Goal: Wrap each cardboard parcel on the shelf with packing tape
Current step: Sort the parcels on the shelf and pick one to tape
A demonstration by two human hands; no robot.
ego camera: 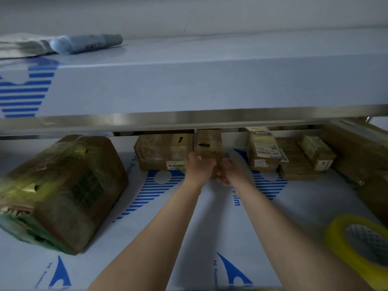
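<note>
A narrow cardboard parcel stands at the back middle of the lower shelf. My left hand grips its left side and my right hand grips its lower right corner. A wider taped parcel lies right beside it on the left. A large parcel wrapped in yellowish tape sits at the front left. A roll of yellow packing tape lies at the front right, apart from both hands.
Several small parcels are stacked at the back right, with a long cardboard box beyond them. The upper shelf overhangs the parcels; a bottle lies on it. The lower shelf surface bears blue-printed film.
</note>
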